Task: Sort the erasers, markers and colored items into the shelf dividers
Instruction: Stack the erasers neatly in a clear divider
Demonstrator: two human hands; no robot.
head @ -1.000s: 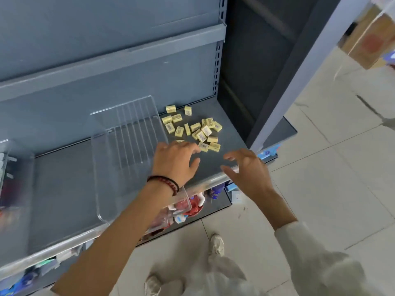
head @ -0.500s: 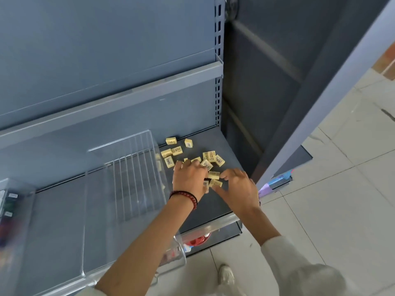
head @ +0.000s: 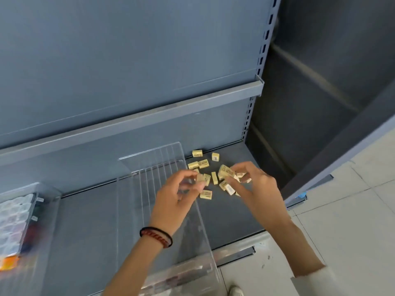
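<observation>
— Where are the erasers from your end?

— I see the small yellow erasers (head: 203,163) loose on the right end of the grey shelf (head: 226,216), just right of the clear divider (head: 149,165). A few lie near the back wall, and the rest are under the hands.

— And the hands?

— Both are busy. The left hand (head: 175,197) pinches one eraser (head: 201,178) between thumb and fingertips, over the divider's right wall. The right hand (head: 256,189) has its fingers curled round another eraser (head: 227,173), lifted above the pile. I cannot tell whether it holds more than that one. The two hands are near each other but not touching.

— Anything else on your feed?

— A dark and red bracelet (head: 156,234) sits on the left wrist. At the far left of the shelf I make out blurred packs (head: 15,218) behind another clear wall, too smeared to name. Pale floor tiles (head: 352,221) show at the right.
</observation>
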